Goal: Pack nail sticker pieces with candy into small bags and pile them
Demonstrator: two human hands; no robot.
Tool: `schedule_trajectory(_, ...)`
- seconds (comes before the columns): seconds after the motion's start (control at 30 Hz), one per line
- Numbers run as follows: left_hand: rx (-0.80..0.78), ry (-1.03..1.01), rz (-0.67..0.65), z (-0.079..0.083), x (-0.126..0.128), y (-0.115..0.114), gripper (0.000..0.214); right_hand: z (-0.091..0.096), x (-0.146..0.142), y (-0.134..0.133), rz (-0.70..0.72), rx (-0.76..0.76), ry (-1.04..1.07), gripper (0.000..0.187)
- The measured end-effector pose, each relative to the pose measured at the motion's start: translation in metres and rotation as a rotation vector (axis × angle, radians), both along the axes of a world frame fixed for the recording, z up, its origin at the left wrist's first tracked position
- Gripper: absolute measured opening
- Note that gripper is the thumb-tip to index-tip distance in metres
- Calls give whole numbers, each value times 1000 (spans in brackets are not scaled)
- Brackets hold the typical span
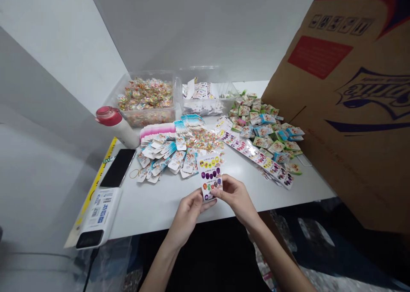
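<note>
Above the table's front edge, a nail sticker sheet (pixel 210 173) with rows of yellow, purple and mixed round stickers is held upright between both hands. My left hand (pixel 188 213) grips its lower left edge, fingers partly behind it. My right hand (pixel 235 196) pinches its lower right side, thumb on the front. Just beyond the sheet lie a spread of blue-and-white printed cards (pixel 176 159) and a heap of small shiny multicoloured packets (pixel 203 140). Long strips of sticker sheets (pixel 256 155) lie fanned out to the right.
Folded small boxes (pixel 264 129) pile up at right, beside a large cardboard box (pixel 346 112). Two clear bins, one of shiny packets (pixel 145 93) and one of sheets (pixel 201 91), stand behind. At left are a bottle (pixel 117 127), a phone (pixel 118 168) and a white device (pixel 101 215).
</note>
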State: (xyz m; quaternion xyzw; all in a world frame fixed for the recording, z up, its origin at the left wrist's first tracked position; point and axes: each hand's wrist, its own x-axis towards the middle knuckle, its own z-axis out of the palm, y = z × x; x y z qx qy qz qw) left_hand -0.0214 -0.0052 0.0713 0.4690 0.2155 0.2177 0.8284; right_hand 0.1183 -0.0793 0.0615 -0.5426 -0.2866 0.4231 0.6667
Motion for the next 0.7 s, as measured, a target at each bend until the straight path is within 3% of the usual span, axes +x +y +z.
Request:
schedule_trajectory(0.13,146,166,77,-1,3,0,31,2,-5,1,0,-22,104,24)
schedule_trajectory(0.33,152,281,187,-4,7,-3,32,4,-2,0,75,-29,148,23)
schedule_trajectory(0.43,153,286,197,-4,7,-2,31,4,1,-2,104,-60,119,23)
schedule_trajectory(0.7,177,263,131,2,6,1,32,5,0,-5,-4,-101,22,19)
